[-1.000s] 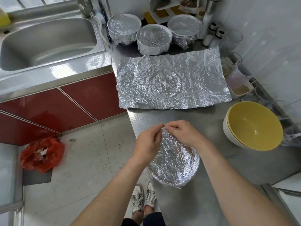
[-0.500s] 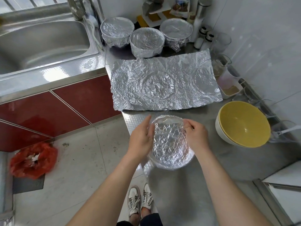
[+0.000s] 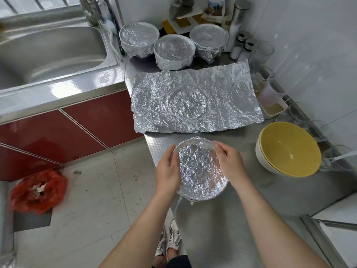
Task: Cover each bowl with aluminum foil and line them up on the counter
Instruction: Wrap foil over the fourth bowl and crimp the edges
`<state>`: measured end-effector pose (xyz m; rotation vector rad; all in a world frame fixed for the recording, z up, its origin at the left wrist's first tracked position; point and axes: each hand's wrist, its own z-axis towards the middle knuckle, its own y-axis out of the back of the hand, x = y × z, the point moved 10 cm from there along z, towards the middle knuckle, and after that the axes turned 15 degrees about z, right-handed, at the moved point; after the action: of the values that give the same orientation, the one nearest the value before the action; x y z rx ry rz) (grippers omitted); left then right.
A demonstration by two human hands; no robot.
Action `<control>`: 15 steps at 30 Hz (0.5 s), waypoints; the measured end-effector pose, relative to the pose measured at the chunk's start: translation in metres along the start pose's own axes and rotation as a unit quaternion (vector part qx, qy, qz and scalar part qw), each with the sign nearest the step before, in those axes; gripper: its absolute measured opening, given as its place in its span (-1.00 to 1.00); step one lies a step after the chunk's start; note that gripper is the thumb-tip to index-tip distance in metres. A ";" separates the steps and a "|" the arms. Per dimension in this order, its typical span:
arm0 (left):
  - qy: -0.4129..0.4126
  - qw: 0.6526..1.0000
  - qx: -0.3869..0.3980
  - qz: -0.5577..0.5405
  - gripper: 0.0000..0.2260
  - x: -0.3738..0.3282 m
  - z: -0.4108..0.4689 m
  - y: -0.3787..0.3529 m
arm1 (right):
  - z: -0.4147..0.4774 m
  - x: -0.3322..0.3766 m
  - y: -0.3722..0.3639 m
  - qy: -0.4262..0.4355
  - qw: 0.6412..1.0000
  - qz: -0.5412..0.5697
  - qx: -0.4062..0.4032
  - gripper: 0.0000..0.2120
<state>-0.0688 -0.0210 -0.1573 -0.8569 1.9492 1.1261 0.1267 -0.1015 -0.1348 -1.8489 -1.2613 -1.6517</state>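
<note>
A foil-covered bowl (image 3: 200,171) sits near the counter's left edge, its crinkled foil top facing up. My left hand (image 3: 168,171) grips its left rim and my right hand (image 3: 230,165) grips its right rim. Beyond it a large crumpled foil sheet (image 3: 195,101) lies flat on the counter. Three foil-covered bowls stand at the back: left (image 3: 139,38), middle (image 3: 173,51), right (image 3: 209,38). Uncovered yellow bowls (image 3: 289,149), stacked, rest at the right.
A steel sink (image 3: 48,53) lies to the left behind red cabinet fronts. Spice shakers (image 3: 240,45), glass jars and a plastic container (image 3: 270,101) crowd the right wall. A red bag (image 3: 38,190) lies on the floor. The steel counter (image 3: 222,229) extends toward me.
My hands went from pinching the foil at the bowl's far rim to holding its two sides. The bowl turned so its foil top faces up.
</note>
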 end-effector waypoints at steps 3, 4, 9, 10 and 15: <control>0.003 0.999 -0.034 0.015 -0.70 0.000 -0.001 0.001 | 0.001 -0.003 0.003 0.010 0.999 -0.010 -0.040 -0.73; 0.003 0.999 -0.037 0.021 -0.71 0.000 0.000 0.001 | 0.000 -0.005 0.005 0.014 0.999 -0.014 -0.051 -0.73; -0.021 0.998 -0.014 0.057 -0.69 -0.005 0.004 0.002 | -0.004 -0.012 0.003 0.005 0.999 0.009 -0.033 -0.67; -0.028 0.998 -0.002 0.062 -0.68 -0.007 0.006 0.002 | -0.005 -0.012 0.001 -0.005 1.000 0.009 -0.009 -0.66; -0.037 0.997 0.027 0.062 -0.63 -0.008 0.012 0.003 | 0.012 0.000 -0.007 -0.025 0.995 -0.046 0.086 -0.52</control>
<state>-0.0639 -0.0077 -0.1542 -0.6631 1.9848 1.1549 0.1286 -0.0883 -0.1397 -1.7619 -1.4799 -1.4984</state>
